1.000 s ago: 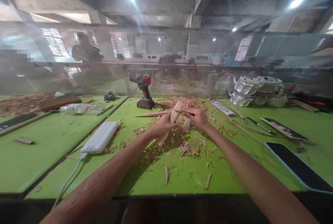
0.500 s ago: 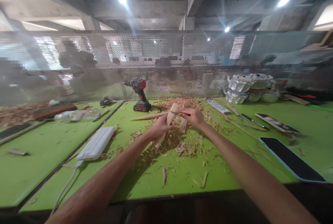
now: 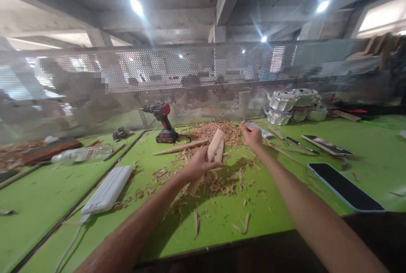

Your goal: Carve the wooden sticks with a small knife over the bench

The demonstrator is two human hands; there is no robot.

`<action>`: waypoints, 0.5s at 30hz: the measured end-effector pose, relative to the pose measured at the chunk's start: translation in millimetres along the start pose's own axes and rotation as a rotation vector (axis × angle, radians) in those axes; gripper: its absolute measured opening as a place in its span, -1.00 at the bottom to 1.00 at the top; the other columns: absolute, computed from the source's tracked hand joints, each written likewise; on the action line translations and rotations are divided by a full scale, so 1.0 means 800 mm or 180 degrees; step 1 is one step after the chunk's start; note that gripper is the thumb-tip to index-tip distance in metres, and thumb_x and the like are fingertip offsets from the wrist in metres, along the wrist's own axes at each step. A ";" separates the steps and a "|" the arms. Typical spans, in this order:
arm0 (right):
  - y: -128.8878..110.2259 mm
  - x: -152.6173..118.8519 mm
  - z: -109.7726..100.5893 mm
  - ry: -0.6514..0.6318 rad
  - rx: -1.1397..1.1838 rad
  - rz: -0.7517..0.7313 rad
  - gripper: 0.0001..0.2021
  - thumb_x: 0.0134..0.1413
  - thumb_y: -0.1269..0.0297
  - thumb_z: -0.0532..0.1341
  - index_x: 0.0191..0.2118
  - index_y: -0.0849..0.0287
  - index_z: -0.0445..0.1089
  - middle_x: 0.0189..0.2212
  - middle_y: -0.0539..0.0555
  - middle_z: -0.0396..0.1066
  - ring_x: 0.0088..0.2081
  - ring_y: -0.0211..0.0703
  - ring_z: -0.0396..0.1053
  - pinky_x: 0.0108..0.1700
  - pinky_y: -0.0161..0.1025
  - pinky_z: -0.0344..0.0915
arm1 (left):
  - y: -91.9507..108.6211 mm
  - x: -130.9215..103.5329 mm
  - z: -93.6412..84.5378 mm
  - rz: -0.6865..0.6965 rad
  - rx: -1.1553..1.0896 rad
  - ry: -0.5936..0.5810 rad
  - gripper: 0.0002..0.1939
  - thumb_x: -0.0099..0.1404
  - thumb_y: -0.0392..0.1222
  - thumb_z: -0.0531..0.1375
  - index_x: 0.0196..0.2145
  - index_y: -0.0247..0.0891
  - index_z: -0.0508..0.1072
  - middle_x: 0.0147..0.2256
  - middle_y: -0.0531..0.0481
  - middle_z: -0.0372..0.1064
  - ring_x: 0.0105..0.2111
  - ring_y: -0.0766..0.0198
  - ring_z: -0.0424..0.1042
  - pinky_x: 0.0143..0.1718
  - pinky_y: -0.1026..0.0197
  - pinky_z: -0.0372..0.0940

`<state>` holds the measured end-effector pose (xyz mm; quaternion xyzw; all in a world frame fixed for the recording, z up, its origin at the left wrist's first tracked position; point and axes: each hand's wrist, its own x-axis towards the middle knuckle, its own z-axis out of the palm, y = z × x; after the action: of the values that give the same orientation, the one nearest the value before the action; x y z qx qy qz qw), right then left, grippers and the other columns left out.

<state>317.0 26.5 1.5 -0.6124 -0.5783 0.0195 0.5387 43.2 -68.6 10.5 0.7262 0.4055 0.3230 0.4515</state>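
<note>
My left hand [image 3: 199, 165] is closed round a pale strip of wood [image 3: 215, 144], tilted with its upper end pointing up and away from me. The strip's lower end shows below the hand, above a scatter of shavings. To the right, my right hand [image 3: 253, 136] is apart from the strip, its fingers pinched together; what they hold, if anything, I cannot make out. Behind the held strip stands or lies another short wood piece [image 3: 220, 151], partly hidden. A long tapered wood piece [image 3: 180, 147] lies left of it. Curled wood shavings [image 3: 222, 184] lie beneath both hands.
A cordless drill [image 3: 164, 122] stands at the back by the perforated screen [image 3: 196, 91]. At left are a white power bank [image 3: 109, 188] with a cable and a plastic bottle [image 3: 84, 153]. At right are a phone [image 3: 345, 186], a pen [image 3: 303, 145] and foil-wrapped items [image 3: 293, 103].
My right hand has moved off the wood strip, to the right. My left hand keeps hold of the strip. The whole view has shifted slightly.
</note>
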 end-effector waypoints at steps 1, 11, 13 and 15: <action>0.004 0.005 -0.003 0.0078 0.0093 0.0004 -0.57 0.38 0.03 0.19 -0.13 0.28 0.69 -0.22 0.30 0.68 -0.15 0.15 0.63 -0.14 -0.13 0.46 | 0.001 0.001 0.002 -0.0015 -0.0018 0.0063 -0.54 0.20 -0.08 0.44 -0.06 -0.31 0.37 -0.38 0.12 0.35 -0.58 0.42 0.28 -0.61 0.32 0.20; -0.052 -0.048 0.044 -0.0991 0.0535 -0.0978 -0.68 0.25 -0.01 0.29 -0.20 0.06 0.72 -0.18 0.15 0.69 -0.14 0.16 0.65 -0.06 -0.01 0.55 | -0.025 0.014 -0.018 0.0057 -0.0188 0.0583 -0.56 0.31 -0.04 0.38 0.01 -0.29 0.36 -0.44 0.19 0.29 -0.63 0.43 0.24 -0.62 0.33 0.21; -0.064 -0.060 0.049 -0.1089 0.0561 -0.1277 -0.67 0.27 -0.05 0.28 -0.22 0.02 0.73 -0.17 0.14 0.69 -0.14 0.16 0.65 -0.05 -0.01 0.55 | -0.029 0.018 -0.018 0.0078 -0.0201 0.0647 -0.56 0.31 -0.07 0.38 0.02 -0.30 0.36 -0.46 0.20 0.27 -0.64 0.42 0.23 -0.64 0.33 0.20; -0.071 -0.065 0.050 -0.1101 0.0527 -0.1464 -0.65 0.29 -0.09 0.26 -0.22 -0.01 0.73 -0.17 0.13 0.69 -0.13 0.17 0.65 -0.03 0.01 0.55 | -0.034 0.021 -0.017 0.0124 -0.0194 0.0708 -0.58 0.31 -0.11 0.37 0.02 -0.30 0.35 -0.46 0.20 0.26 -0.63 0.41 0.24 -0.64 0.33 0.19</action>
<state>235.0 0.1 -7.9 -0.4069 -0.7815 0.0482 0.4705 31.3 -41.5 -7.1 0.6795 0.4289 0.4225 0.4193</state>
